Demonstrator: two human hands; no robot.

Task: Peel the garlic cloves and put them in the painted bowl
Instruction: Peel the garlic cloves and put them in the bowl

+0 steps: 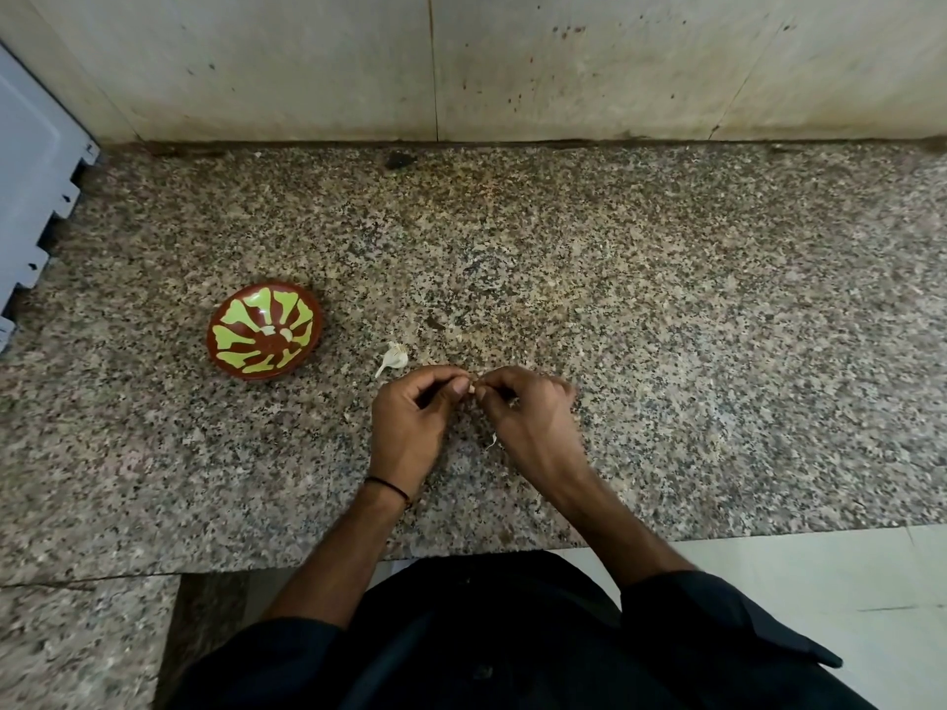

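My left hand (410, 417) and my right hand (528, 417) both pinch one garlic clove (470, 389). The painted bowl (241, 343) sits left of them.

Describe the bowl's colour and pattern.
Brown bowl with yellow-green petal-like shapes radiating from its centre; seen in the head view.

Left grip (410, 409) and right grip (530, 409) together on one garlic clove (470, 388) over granite counter (666, 299), painted bowl (241, 320) nearby at left
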